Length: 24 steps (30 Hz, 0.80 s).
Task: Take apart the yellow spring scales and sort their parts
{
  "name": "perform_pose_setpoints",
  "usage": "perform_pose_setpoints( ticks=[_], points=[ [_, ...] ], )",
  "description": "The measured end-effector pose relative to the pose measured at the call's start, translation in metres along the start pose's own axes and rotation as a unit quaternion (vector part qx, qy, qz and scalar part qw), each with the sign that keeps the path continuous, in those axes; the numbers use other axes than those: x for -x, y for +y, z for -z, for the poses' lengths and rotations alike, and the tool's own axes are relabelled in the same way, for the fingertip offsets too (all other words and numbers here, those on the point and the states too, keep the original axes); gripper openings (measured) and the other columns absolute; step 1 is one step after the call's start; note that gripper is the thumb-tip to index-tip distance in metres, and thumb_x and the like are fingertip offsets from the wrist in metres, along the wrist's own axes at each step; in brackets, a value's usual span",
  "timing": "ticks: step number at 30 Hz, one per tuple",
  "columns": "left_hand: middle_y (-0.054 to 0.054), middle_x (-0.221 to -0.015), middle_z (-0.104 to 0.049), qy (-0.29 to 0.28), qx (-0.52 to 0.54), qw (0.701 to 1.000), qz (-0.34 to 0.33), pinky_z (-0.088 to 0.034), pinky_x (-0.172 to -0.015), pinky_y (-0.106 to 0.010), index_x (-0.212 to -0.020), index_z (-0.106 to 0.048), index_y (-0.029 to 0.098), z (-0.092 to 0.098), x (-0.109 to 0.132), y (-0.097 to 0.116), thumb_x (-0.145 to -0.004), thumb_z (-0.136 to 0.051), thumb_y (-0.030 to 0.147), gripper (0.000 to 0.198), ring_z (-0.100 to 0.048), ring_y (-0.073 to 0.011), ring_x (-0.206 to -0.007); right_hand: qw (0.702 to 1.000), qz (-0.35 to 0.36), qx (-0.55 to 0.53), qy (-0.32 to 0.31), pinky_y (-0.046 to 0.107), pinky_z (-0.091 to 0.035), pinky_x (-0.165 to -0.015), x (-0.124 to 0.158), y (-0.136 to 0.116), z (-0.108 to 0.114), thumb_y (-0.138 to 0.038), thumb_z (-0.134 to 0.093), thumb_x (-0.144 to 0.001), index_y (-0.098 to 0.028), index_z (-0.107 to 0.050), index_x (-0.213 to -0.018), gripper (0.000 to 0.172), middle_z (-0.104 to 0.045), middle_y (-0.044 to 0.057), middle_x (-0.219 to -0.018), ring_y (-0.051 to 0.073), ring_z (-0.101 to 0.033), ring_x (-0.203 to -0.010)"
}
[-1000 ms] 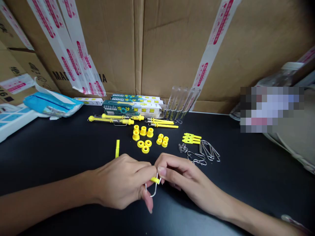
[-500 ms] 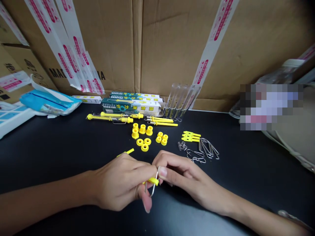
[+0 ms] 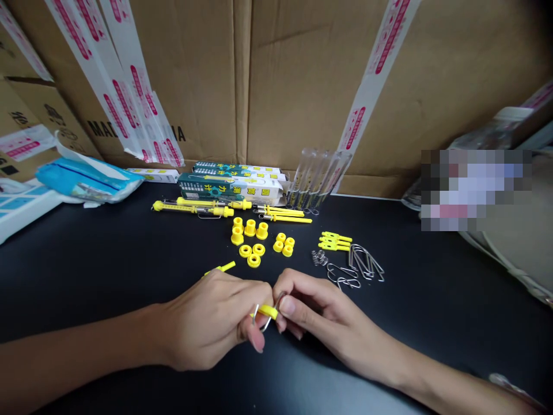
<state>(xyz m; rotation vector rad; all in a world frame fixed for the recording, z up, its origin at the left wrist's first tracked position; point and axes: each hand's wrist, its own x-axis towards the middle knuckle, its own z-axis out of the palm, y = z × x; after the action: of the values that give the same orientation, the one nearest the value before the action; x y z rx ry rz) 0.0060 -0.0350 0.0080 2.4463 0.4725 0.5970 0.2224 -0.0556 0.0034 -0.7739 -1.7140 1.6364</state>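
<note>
My left hand (image 3: pixel 216 323) is closed around a yellow plastic piece (image 3: pixel 268 312), whose flat end sticks out past the fingers. A bent metal wire hook (image 3: pixel 266 324) passes by that end, seemingly through it, though the fingers cover the joint. Between the thumb and fingers of my right hand (image 3: pixel 315 311), the other part of the hook is pinched. Both hands meet above the black table near its front. Beyond the left knuckles lies a yellow stick-like part (image 3: pixel 225 267), partly covered by the hand.
Yellow collars (image 3: pixel 250 227), rings (image 3: pixel 254 260) and small caps (image 3: pixel 288 250) lie ahead. To the right are yellow flat pieces (image 3: pixel 336 242), springs (image 3: pixel 319 257) and wire hooks (image 3: pixel 366 262). Behind stand clear tubes (image 3: pixel 317 178), printed boxes (image 3: pixel 231 187) and assembled yellow spring scales (image 3: pixel 194 208).
The wire hook has turned in my fingers, its free end now pointing up beside the yellow piece. My right hand has shifted slightly right.
</note>
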Motion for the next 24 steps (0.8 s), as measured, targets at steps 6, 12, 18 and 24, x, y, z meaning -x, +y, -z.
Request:
perform_pose_setpoints(
  ticks=[6, 12, 18, 24],
  points=[
    [0.003, -0.071, -0.054, -0.033, -0.007, 0.999, 0.025, -0.038, -0.058, -0.026, -0.082, -0.042, 0.022, 0.001, -0.001, 0.003, -0.104, -0.025, 0.051, 0.04, -0.051, -0.0136, -0.059, 0.998, 0.014, 0.055, 0.01, 0.024, -0.035, -0.061, 0.001, 0.003, 0.003, -0.048, -0.052, -0.1, -0.019, -0.054, -0.078, 0.036, -0.053, -0.003, -0.069, 0.01, -0.046, -0.064],
    [0.001, -0.063, -0.05, 0.05, 0.08, 0.993, 0.076, -0.035, -0.056, -0.028, -0.067, -0.05, 0.019, -0.003, -0.008, 0.004, -0.092, -0.01, 0.077, 0.075, -0.047, -0.0139, -0.057, 0.996, -0.019, 0.059, 0.064, 0.023, -0.03, -0.051, -0.004, 0.003, -0.006, -0.052, -0.054, -0.098, -0.019, -0.053, -0.072, 0.042, -0.046, -0.005, -0.061, 0.009, -0.04, -0.055],
    [0.0, -0.041, -0.044, 0.178, 0.138, 0.944, 0.24, -0.034, -0.047, -0.027, -0.047, -0.053, 0.019, -0.017, -0.013, 0.006, -0.101, -0.008, 0.06, 0.08, -0.044, -0.0136, -0.044, 0.995, -0.035, 0.05, 0.082, 0.021, -0.032, -0.049, -0.008, 0.004, -0.02, -0.052, -0.054, -0.098, -0.019, -0.053, -0.073, 0.041, -0.052, -0.004, -0.064, 0.008, -0.043, -0.052],
    [0.0, -0.037, -0.047, 0.234, 0.134, 0.934, 0.234, -0.031, -0.043, -0.027, -0.042, -0.053, 0.02, -0.018, -0.015, 0.008, -0.104, -0.014, 0.047, 0.079, -0.042, -0.0119, -0.038, 0.994, -0.041, -0.001, 0.103, 0.02, -0.032, -0.043, -0.01, 0.005, -0.029, -0.054, -0.051, -0.098, -0.019, -0.051, -0.072, 0.043, -0.051, -0.004, -0.062, 0.007, -0.042, -0.046]
  ],
)
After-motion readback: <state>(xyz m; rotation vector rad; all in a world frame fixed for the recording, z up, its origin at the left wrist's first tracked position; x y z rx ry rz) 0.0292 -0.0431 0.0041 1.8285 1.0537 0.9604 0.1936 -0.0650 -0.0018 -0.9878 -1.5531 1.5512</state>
